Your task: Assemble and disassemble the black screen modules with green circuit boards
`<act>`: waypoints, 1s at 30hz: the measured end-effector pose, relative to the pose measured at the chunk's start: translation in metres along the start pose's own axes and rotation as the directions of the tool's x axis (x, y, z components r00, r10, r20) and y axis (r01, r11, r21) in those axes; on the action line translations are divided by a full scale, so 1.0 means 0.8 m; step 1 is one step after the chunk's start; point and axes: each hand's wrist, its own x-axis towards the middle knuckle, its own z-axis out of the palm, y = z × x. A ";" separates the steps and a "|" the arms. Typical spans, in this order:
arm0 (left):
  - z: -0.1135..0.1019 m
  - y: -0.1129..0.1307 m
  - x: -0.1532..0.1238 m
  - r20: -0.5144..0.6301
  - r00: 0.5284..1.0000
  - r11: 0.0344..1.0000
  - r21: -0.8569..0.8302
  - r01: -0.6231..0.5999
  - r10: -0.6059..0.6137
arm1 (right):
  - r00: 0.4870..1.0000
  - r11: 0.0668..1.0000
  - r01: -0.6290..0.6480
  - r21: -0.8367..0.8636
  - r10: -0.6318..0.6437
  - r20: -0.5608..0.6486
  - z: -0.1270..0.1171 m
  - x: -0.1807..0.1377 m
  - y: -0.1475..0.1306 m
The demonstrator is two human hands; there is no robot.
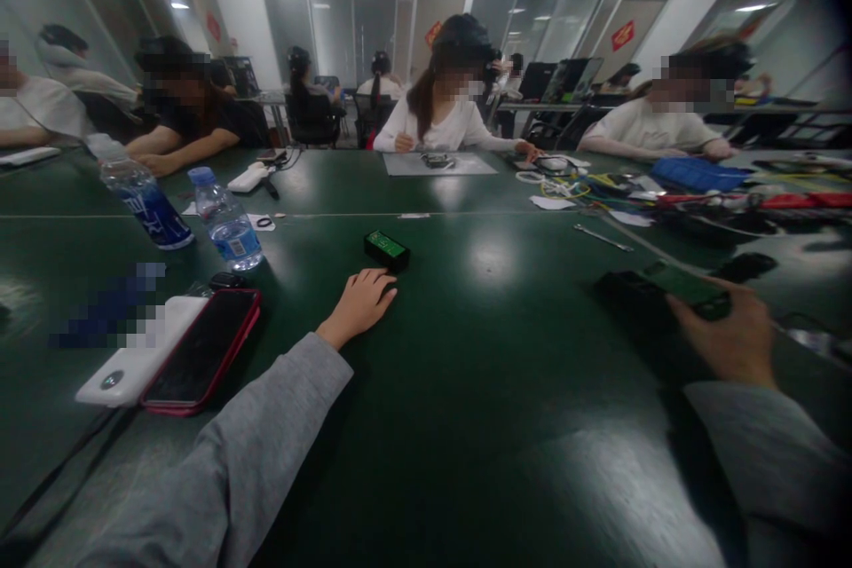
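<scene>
My left hand [359, 306] lies palm down on the green table, its fingers stretched out and holding nothing. Just beyond its fingertips sits a small black box [392, 259] with a green circuit board [382, 241] in its top. Over at the right, my right hand [738, 337] has its thumb and fingers closed on a flat green board [692, 284], smeared by motion. A dark box-like thing [626, 291] lies by the board's left end; whether the two touch I cannot tell.
Left of my arm lie a red-cased phone [203, 351], a white power bank [113, 382] and two bottles [232, 226]. A wrench [603, 238], tangled cables [565, 186] and a blue tray [698, 175] lie at the far right. Several people sit across the table.
</scene>
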 end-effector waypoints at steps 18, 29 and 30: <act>0.000 0.001 0.000 0.002 1.000 1.000 0.019 0.001 -0.001 | 0.997 0.998 0.061 0.016 -0.061 0.054 -0.006 0.001 -0.028; 0.000 -0.001 0.000 0.006 1.000 1.000 0.002 -0.005 0.005 | 0.987 0.985 0.163 0.061 -0.164 0.003 0.003 0.011 -0.043; 0.000 -0.001 0.000 0.003 1.000 1.000 0.002 -0.006 0.006 | 0.985 0.984 0.172 0.053 -0.173 0.016 0.004 0.012 -0.041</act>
